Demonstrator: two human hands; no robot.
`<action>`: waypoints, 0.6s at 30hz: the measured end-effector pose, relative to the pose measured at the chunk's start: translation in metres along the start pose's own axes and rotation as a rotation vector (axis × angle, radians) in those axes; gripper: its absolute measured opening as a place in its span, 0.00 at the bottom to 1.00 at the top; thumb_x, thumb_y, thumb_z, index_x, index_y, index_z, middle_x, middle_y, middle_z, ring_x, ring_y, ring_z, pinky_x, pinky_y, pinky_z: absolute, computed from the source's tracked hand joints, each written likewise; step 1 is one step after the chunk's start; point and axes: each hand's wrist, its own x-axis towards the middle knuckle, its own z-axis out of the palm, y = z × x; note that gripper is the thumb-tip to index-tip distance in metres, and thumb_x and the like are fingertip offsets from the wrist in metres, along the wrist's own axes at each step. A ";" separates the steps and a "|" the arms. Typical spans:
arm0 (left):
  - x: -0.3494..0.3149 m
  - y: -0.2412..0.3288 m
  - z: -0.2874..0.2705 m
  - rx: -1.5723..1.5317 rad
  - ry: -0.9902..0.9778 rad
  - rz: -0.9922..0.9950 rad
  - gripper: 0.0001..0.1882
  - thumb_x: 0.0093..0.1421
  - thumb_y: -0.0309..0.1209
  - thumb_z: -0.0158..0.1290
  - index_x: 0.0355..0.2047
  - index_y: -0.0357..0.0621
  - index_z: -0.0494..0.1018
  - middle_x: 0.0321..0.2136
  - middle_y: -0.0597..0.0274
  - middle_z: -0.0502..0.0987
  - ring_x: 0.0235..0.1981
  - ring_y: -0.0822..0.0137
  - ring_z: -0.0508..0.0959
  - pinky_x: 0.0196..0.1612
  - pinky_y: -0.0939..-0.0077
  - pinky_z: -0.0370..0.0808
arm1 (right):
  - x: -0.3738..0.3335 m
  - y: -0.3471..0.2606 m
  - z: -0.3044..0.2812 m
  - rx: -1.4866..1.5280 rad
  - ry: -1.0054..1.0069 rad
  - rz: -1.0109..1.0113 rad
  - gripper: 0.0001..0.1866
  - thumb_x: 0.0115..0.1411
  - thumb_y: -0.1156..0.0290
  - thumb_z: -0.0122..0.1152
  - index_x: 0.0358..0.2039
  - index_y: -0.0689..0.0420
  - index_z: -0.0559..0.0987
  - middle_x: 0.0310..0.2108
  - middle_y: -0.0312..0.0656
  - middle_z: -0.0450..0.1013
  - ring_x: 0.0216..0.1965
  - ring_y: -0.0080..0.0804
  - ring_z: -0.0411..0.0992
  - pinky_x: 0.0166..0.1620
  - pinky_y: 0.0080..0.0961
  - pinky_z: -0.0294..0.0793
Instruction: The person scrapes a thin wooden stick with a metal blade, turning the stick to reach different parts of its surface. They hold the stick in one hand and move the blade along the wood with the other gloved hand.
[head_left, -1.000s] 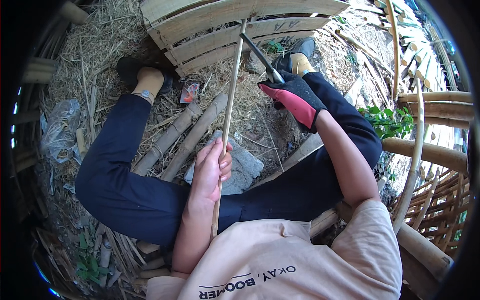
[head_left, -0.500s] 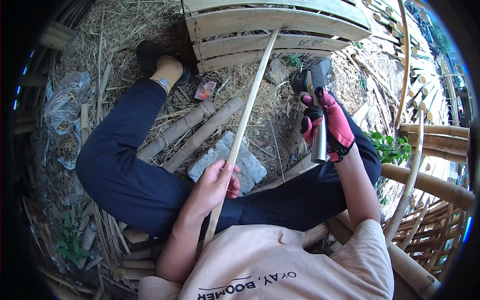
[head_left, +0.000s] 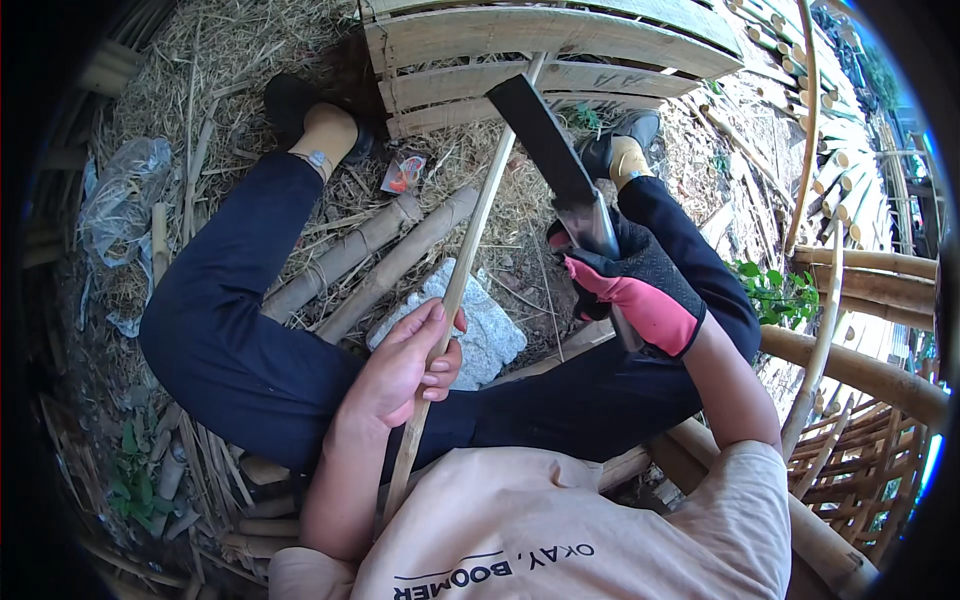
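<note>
Pale wood strip (head_left: 478, 215), slim and straight, slants from lower centre up to the slatted crate (head_left: 560, 40) at upper centre. Bare left hand (head_left: 405, 365), lower centre: grip pinching the strip, thumb along it. Gloved right hand (head_left: 635, 285), right of centre: grip wrapped round the handle of a knife (head_left: 545, 140), whose blade crosses before the strip's upper part; can't tell if they touch. From where I stand, good handling looks like a firm left grip, bare fingers well below the edge, blade shallow, any stroke light and clear of the legs (head_left: 230, 310). Blade dark, broad, square-ended; glove (head_left: 650, 305) pink and black; stone (head_left: 492, 325) grey, rough; bamboo poles (head_left: 350, 258) round; straw (head_left: 235, 80) tangled, upper left.
</note>
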 end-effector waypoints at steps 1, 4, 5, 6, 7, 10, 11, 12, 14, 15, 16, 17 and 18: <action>-0.001 -0.002 -0.002 -0.017 -0.008 -0.008 0.15 0.76 0.44 0.34 0.41 0.50 0.65 0.16 0.76 0.55 0.15 0.82 0.53 0.16 0.88 0.52 | 0.005 -0.001 0.004 -0.256 0.053 -0.074 0.20 0.67 0.51 0.57 0.50 0.53 0.76 0.30 0.35 0.73 0.31 0.24 0.70 0.41 0.28 0.75; 0.004 -0.008 -0.006 -0.115 -0.008 -0.003 0.16 0.76 0.44 0.35 0.39 0.49 0.66 0.16 0.78 0.53 0.14 0.84 0.51 0.14 0.88 0.48 | 0.019 -0.003 0.005 -0.980 0.122 -0.218 0.20 0.60 0.49 0.64 0.42 0.52 0.81 0.25 0.42 0.76 0.27 0.37 0.76 0.34 0.32 0.76; 0.005 -0.009 -0.006 -0.147 -0.011 0.004 0.16 0.76 0.44 0.35 0.38 0.49 0.67 0.16 0.78 0.52 0.14 0.84 0.50 0.14 0.88 0.48 | 0.021 -0.004 0.005 -1.216 0.120 -0.258 0.21 0.58 0.48 0.66 0.39 0.52 0.82 0.22 0.45 0.77 0.25 0.43 0.78 0.32 0.34 0.76; 0.007 -0.010 -0.006 -0.179 -0.015 0.012 0.17 0.75 0.45 0.35 0.38 0.49 0.67 0.16 0.79 0.52 0.14 0.85 0.50 0.14 0.88 0.47 | 0.022 -0.002 0.008 -1.224 0.141 -0.260 0.21 0.55 0.47 0.67 0.36 0.51 0.83 0.21 0.50 0.75 0.25 0.50 0.77 0.31 0.39 0.76; 0.007 -0.010 -0.006 -0.202 -0.021 0.020 0.17 0.75 0.45 0.35 0.37 0.48 0.67 0.16 0.79 0.52 0.14 0.85 0.50 0.14 0.87 0.47 | 0.024 0.004 0.010 -1.220 0.121 -0.268 0.21 0.55 0.47 0.67 0.36 0.51 0.83 0.21 0.49 0.75 0.25 0.50 0.77 0.30 0.40 0.76; 0.008 -0.017 -0.003 -0.170 0.029 0.049 0.17 0.75 0.44 0.36 0.37 0.48 0.67 0.15 0.79 0.51 0.13 0.85 0.49 0.14 0.86 0.47 | 0.033 0.026 0.014 -1.197 0.089 -0.300 0.21 0.54 0.46 0.68 0.33 0.52 0.83 0.21 0.49 0.75 0.25 0.51 0.76 0.30 0.41 0.76; 0.009 -0.019 -0.001 -0.143 0.058 0.056 0.17 0.75 0.44 0.36 0.37 0.48 0.68 0.15 0.79 0.51 0.13 0.85 0.48 0.14 0.86 0.46 | 0.033 0.027 0.014 -1.204 0.081 -0.285 0.21 0.54 0.46 0.68 0.33 0.52 0.83 0.21 0.49 0.75 0.25 0.51 0.76 0.30 0.41 0.76; 0.010 -0.021 0.000 -0.155 0.049 0.056 0.17 0.75 0.44 0.36 0.37 0.48 0.67 0.15 0.79 0.50 0.13 0.85 0.48 0.13 0.86 0.46 | 0.034 0.028 0.013 -1.211 0.074 -0.270 0.20 0.54 0.46 0.67 0.32 0.52 0.83 0.21 0.49 0.75 0.25 0.51 0.76 0.30 0.41 0.76; 0.012 -0.022 0.002 -0.175 0.031 0.049 0.16 0.75 0.44 0.37 0.38 0.48 0.67 0.15 0.80 0.50 0.13 0.85 0.47 0.13 0.86 0.45 | 0.036 0.032 0.009 -1.196 0.058 -0.265 0.20 0.55 0.47 0.67 0.32 0.52 0.82 0.21 0.49 0.75 0.25 0.52 0.76 0.30 0.42 0.76; 0.012 -0.023 0.002 -0.184 0.026 0.040 0.16 0.75 0.44 0.37 0.38 0.48 0.67 0.15 0.80 0.50 0.13 0.85 0.47 0.13 0.86 0.45 | 0.037 0.034 0.006 -1.176 0.050 -0.276 0.20 0.55 0.47 0.67 0.31 0.52 0.82 0.20 0.49 0.75 0.25 0.52 0.76 0.30 0.42 0.75; 0.011 -0.025 0.002 -0.195 0.023 0.030 0.16 0.75 0.44 0.37 0.38 0.48 0.67 0.15 0.80 0.50 0.13 0.85 0.47 0.13 0.86 0.45 | 0.037 0.037 0.004 -1.156 0.043 -0.288 0.19 0.56 0.48 0.66 0.31 0.53 0.82 0.20 0.49 0.75 0.25 0.52 0.76 0.30 0.42 0.75; 0.009 -0.024 0.002 -0.206 0.020 0.027 0.16 0.75 0.44 0.37 0.38 0.48 0.67 0.15 0.80 0.50 0.12 0.85 0.47 0.13 0.86 0.45 | 0.038 0.035 0.005 -1.158 0.021 -0.292 0.18 0.56 0.49 0.66 0.32 0.52 0.82 0.22 0.49 0.76 0.26 0.52 0.77 0.31 0.43 0.76; 0.008 -0.022 0.001 -0.195 0.035 0.026 0.16 0.75 0.44 0.37 0.38 0.48 0.67 0.15 0.80 0.50 0.12 0.85 0.47 0.13 0.86 0.45 | 0.039 0.031 0.006 -1.160 0.000 -0.298 0.17 0.56 0.50 0.65 0.33 0.51 0.81 0.23 0.49 0.77 0.27 0.52 0.77 0.32 0.43 0.76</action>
